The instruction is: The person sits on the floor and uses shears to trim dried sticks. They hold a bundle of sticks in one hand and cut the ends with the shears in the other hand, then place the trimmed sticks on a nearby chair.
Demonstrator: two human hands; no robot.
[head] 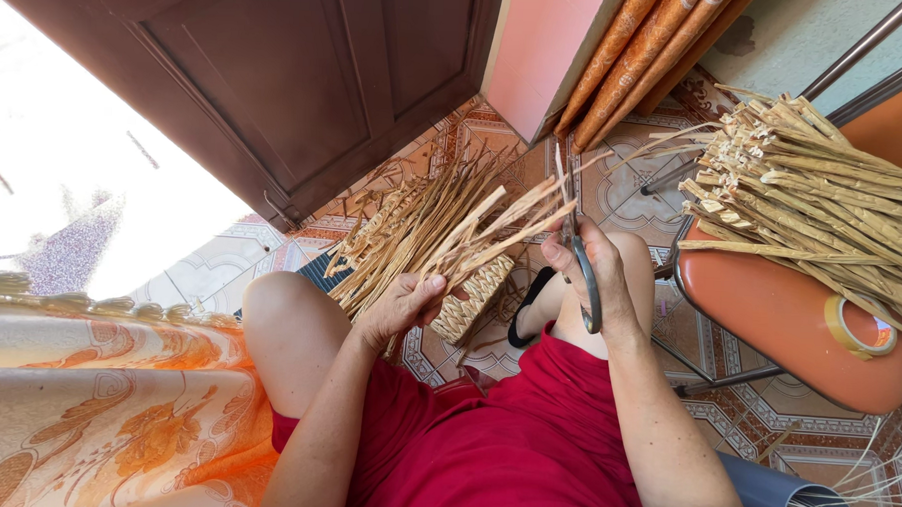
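Observation:
My left hand (pixel 399 307) grips a small woven straw basket (pixel 475 294) from which long loose dried straw strands (pixel 472 229) stick up and fan out. My right hand (pixel 595 274) holds dark metal scissors (pixel 579 250), their blades pointing up toward the ends of the strands. Both hands sit above my knees; I wear red clothing (pixel 494 445).
An orange chair seat (pixel 779 315) at the right carries a big bundle of dried straw (pixel 823 202) and a roll of tape (pixel 858 328). More straw lies on the patterned tile floor (pixel 633 185). A dark wooden door (pixel 278 68), orange curtain (pixel 638 50) and patterned orange cloth (pixel 96 401) surround me.

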